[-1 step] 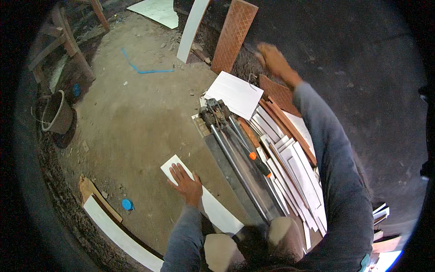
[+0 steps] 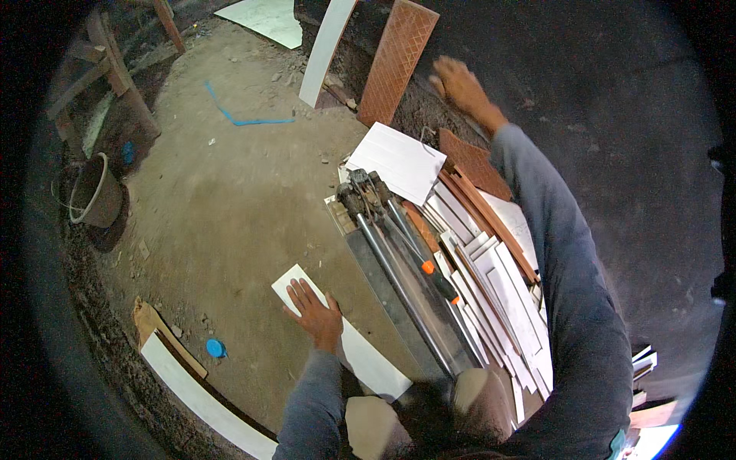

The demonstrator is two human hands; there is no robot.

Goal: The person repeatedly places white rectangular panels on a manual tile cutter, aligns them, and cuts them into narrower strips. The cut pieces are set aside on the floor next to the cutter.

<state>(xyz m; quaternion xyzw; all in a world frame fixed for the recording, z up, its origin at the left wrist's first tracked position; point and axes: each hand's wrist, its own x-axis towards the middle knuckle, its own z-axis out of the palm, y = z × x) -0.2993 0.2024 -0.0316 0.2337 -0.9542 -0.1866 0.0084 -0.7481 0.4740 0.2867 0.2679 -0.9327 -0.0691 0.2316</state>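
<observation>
My left hand (image 2: 315,313) lies flat with its fingers stretched out on a long white tile strip (image 2: 373,360), which rests on the ground in front of my knees. Out at the far right, my right hand (image 2: 465,90) is raised with its fingers apart, and I see nothing in it. The nearest thing to it is a brown tile (image 2: 399,61) with a ridged back, leaning upright against the dark ledge. A manual tile cutter (image 2: 405,295) with two metal rails stands between the white strip and a pile of cut tile strips (image 2: 498,307).
A white tile piece (image 2: 396,162) lies past the cutter's head. A black-and-orange handled tool (image 2: 443,284) rests beside its rails. At left are a bucket (image 2: 100,192), a blue round object (image 2: 216,348) and a long white strip (image 2: 199,402). Blue strap (image 2: 257,121) lies on the dirt.
My right hand has moved slightly up and away, with its fingers now less blurred. My left hand stays on the white tile strip.
</observation>
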